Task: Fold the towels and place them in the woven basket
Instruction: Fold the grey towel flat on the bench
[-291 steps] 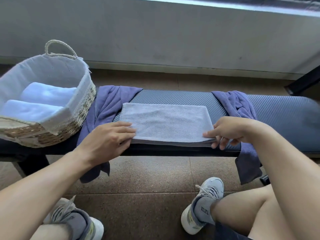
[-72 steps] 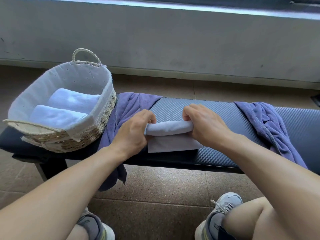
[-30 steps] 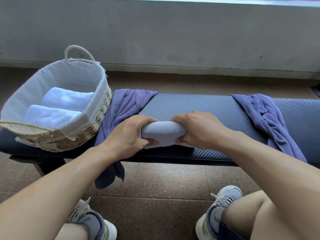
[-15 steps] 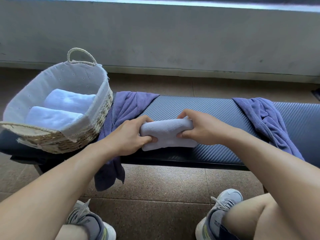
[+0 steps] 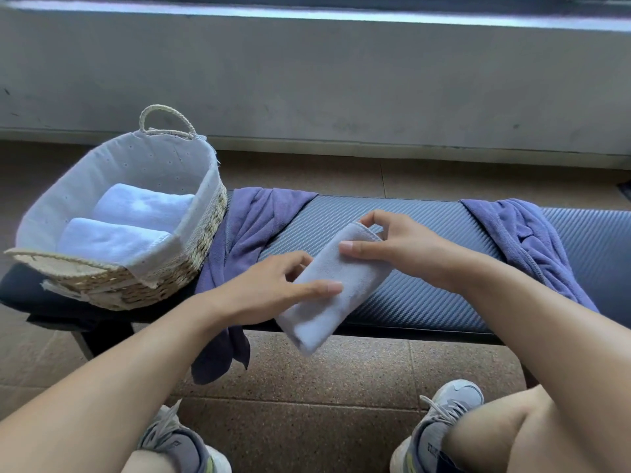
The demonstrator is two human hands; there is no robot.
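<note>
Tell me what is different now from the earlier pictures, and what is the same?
The grey towel, first spread flat on the bench, was rolled into a compact bundle and now is lifted and turned diagonally, its near end past the bench edge. The left hand and right hand hold it. The woven basket with two white towels and both purple towels stayed in place.

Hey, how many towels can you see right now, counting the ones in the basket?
5. Two white rolled towels lie in the woven basket, one grey towel is held in both hands, and two purple towels drape over the bench. More may be hidden beneath.
</note>
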